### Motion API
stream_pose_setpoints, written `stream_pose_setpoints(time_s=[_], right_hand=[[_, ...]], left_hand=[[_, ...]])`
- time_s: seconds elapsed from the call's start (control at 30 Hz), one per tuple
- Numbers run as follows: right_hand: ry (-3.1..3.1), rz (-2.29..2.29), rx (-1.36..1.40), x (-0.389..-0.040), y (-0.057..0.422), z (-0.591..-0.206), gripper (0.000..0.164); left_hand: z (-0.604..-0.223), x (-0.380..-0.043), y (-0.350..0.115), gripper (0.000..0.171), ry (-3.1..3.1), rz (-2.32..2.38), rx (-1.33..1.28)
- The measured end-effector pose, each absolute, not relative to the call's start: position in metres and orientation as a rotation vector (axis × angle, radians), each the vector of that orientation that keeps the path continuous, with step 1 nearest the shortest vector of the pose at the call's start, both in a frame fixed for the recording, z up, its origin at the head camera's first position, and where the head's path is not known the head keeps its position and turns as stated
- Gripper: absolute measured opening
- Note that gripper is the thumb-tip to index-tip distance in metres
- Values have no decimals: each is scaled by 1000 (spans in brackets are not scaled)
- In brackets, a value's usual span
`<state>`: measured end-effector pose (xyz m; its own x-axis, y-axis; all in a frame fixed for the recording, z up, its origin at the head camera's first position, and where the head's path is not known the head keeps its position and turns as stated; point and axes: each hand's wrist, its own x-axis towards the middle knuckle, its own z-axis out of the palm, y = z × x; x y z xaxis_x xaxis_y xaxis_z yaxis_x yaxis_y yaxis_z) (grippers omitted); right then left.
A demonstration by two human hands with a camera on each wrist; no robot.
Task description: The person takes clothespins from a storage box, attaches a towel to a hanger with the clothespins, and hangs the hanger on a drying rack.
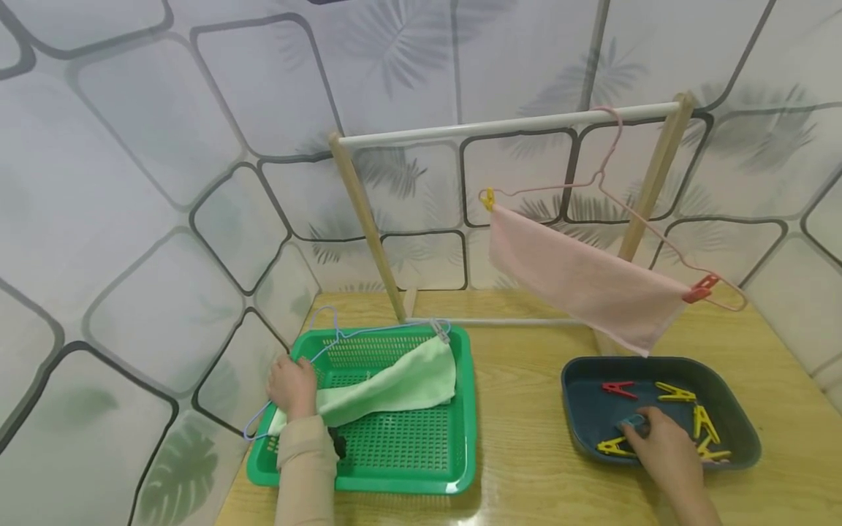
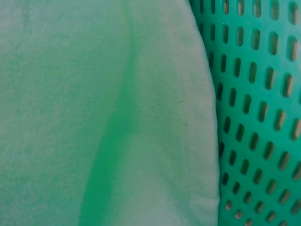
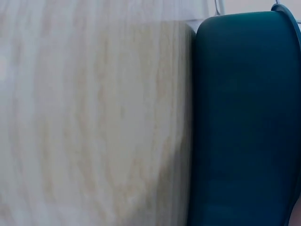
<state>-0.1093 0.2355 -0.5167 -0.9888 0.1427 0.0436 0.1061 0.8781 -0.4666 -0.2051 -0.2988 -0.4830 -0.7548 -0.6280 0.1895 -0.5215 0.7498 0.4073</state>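
In the head view my left hand (image 1: 293, 383) grips a blue wire clothes hanger (image 1: 372, 330) at the left side of a green basket (image 1: 471, 409). A light green cloth (image 1: 401, 383) runs along the hanger over the basket. One grey clothespin (image 1: 439, 331) clips its far corner; the near corner lies by the left hand, partly hidden. The cloth (image 2: 103, 94) fills most of the left wrist view. My right hand (image 1: 667, 446) reaches into a dark blue basin (image 1: 743, 431) and pinches a blue clothespin (image 1: 633, 421). The right wrist view shows mainly the basin's outer wall (image 3: 244, 117).
Red (image 1: 618, 389) and yellow clothespins (image 1: 676, 392) lie in the basin. Behind stands a rack with a white rail (image 1: 460, 131). From it hangs a pink hanger (image 1: 618, 146) bearing a pink cloth (image 1: 579, 270), clipped by yellow and red clothespins. Everything stands on a wooden table (image 1: 520, 416).
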Motion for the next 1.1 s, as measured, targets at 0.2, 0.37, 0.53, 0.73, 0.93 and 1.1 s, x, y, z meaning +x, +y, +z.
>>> stream_pose_setpoints(time_s=[0.2,0.37,0.53,0.73,0.93,1.1], right_hand=[[-2927,723,-220,-108,235,-521,50],[-2925,726,-246,-107,235,-522,50],[-2898,717,-261,-107,235,-524,47],[-2874,703,-245,-108,235,-524,46],[-2878,711,-245,-108,235,-525,48],[-2871,704,-249,-108,236,-526,47]], left_hand=[[-485,-204,-299,44,-2673,-462,836],[-485,-202,-297,63,-2683,-455,813],[-484,-202,-297,69,-2671,-437,814],[-480,-202,-296,70,-2593,-441,832],[-474,-200,-294,64,-2493,-459,831],[-466,-199,-289,59,-2390,-534,797]])
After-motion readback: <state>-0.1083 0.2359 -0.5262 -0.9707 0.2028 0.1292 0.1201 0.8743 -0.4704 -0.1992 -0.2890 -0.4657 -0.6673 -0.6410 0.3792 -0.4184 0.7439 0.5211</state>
